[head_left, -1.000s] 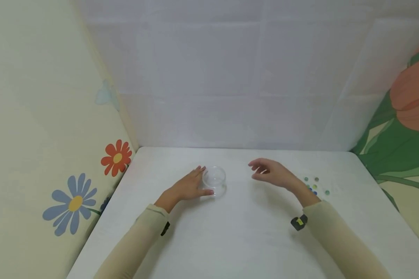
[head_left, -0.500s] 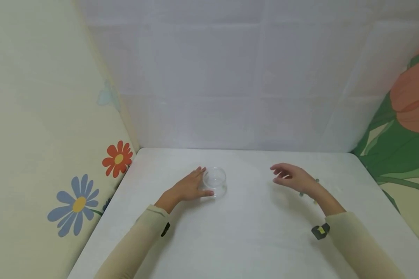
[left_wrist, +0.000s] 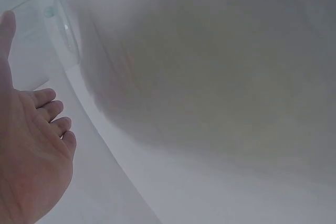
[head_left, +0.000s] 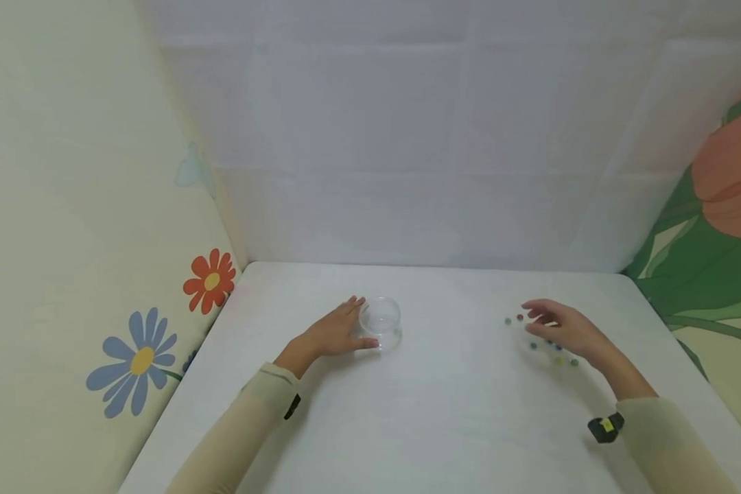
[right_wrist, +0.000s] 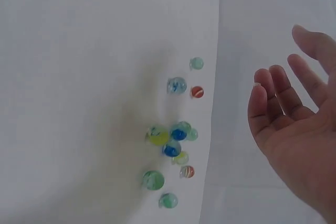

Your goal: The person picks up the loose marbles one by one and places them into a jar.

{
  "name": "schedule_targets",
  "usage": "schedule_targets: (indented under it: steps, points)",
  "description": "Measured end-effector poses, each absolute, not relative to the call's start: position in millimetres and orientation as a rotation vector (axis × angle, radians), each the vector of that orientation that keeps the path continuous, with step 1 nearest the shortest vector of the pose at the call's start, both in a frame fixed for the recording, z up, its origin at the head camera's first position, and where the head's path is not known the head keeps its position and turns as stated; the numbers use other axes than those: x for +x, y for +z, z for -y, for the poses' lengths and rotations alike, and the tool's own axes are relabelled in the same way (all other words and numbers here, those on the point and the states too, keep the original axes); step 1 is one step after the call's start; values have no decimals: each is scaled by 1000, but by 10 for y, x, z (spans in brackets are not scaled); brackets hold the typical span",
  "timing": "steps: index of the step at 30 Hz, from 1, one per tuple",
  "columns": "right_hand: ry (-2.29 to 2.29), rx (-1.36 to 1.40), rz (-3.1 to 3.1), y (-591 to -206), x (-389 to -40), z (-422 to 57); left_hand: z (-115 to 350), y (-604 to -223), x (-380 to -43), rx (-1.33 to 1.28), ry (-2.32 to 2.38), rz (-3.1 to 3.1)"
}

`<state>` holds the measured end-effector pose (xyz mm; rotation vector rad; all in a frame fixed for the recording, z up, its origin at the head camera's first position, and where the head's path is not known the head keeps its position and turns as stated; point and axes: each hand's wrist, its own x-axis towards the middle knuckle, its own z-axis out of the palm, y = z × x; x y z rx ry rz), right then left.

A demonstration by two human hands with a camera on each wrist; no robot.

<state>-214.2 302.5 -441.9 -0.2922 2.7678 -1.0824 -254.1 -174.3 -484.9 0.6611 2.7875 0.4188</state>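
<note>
A clear, round glass jar [head_left: 383,321] stands on the white table. My left hand [head_left: 332,333] holds its left side, thumb in front and fingers behind. In the left wrist view, a small green marble [left_wrist: 49,12] shows at the jar, seemingly inside. My right hand [head_left: 565,331] hovers over the loose marbles at the right, fingers bent loosely with nothing visible between them. Several glass marbles in green, blue, yellow and red lie in a scattered group below it. A yellow marble [right_wrist: 158,135] and a red one [right_wrist: 197,92] are among them in the right wrist view.
White cloth covers the table [head_left: 420,425], and a white sheet [head_left: 370,137] hangs behind it. Flower-printed panels flank both sides, the left [head_left: 55,226] with daisies and the right [head_left: 728,178] with a tulip. A dark wrist camera [head_left: 606,428] sits at the right sleeve.
My right hand has moved rightward, away from the jar and over the marbles, uncovering some at their left. My left hand and the jar have stayed in place.
</note>
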Motion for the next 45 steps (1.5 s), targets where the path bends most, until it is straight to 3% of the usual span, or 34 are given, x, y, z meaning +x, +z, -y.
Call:
schedule_targets:
  steps: [16,45]
  points:
    - [-1143,-119,-2794,-4679,-2042,-3632,1719,-4829,-2516,637,412,-2795]
    - [-1017,-43,-2767,-5019,-1951,-4161,1720,-4822,-2528,627,383,-2789]
